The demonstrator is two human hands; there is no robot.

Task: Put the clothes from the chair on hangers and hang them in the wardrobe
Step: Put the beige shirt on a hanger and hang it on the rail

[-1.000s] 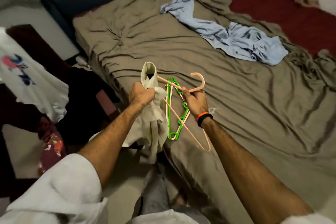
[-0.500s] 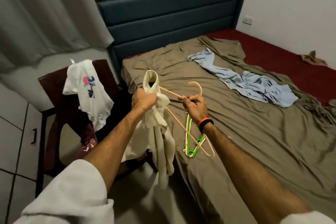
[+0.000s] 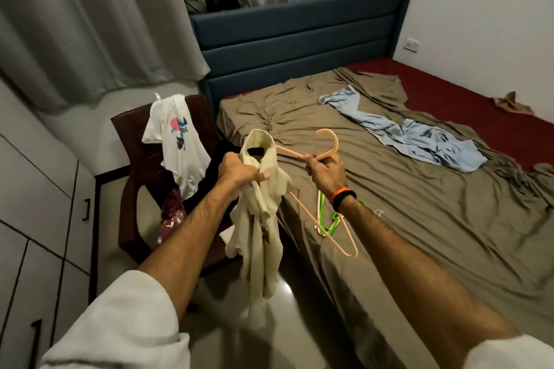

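My left hand [image 3: 238,174] grips a cream collared shirt [image 3: 260,225] just under its collar, and the shirt hangs down over the floor. My right hand [image 3: 325,172] holds a peach plastic hanger [image 3: 329,141] near its hook; one hanger arm runs into the shirt's neck opening. A green hanger [image 3: 325,226] lies on the bed edge under my right wrist. The dark wooden chair [image 3: 132,132] at left carries a white printed T-shirt [image 3: 177,141] over its back, plus dark and maroon clothes [image 3: 171,216] on the seat.
A bed with a rumpled olive sheet [image 3: 419,219] fills the right side, with a light blue garment [image 3: 413,138] lying on it. Blue headboard [image 3: 299,36] and grey curtains [image 3: 75,15] stand behind. White cabinet doors [image 3: 36,219] with black handles line the left edge.
The view has risen from the bed to take in the headboard, curtains and chair. Both hands keep their hold, with shirt and peach hanger raised slightly; the green hanger stays on the bed.
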